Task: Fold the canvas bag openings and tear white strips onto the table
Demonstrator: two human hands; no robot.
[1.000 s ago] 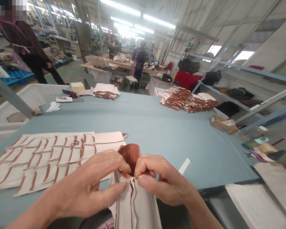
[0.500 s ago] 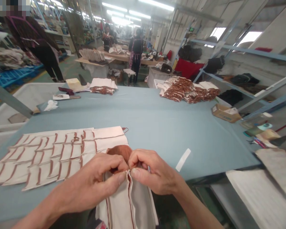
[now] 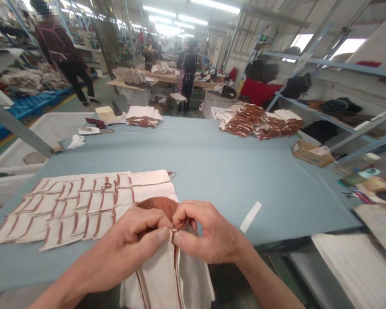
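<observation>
A cream fabric piece [image 3: 159, 274] with brown seams and a brown inner side hangs over the table's near edge. My left hand [image 3: 141, 240] pinches its top edge between thumb and fingers, left of the middle seam. Right beside it, my right hand [image 3: 202, 234] pinches the same edge, so the fingertips nearly meet at the seam. A tiny pale bit shows between the thumbs, too small to name. To the left, cream panels with brown-edged seams [image 3: 80, 206] lie overlapped in rows on the table.
The blue-covered table [image 3: 212, 171] bears a white strip [image 3: 251, 216] on the right. Stacks of cream-and-brown pieces [image 3: 244, 120] stand at the far edge. A cardboard box [image 3: 312, 153] is at the right. Shelving [image 3: 334, 120] rises beyond it. Several people are in the background.
The view has shifted slightly left. Both hands still pinch the seam, and the fabric's top edge is spread a little wider to the left. A background person at left has stepped.
</observation>
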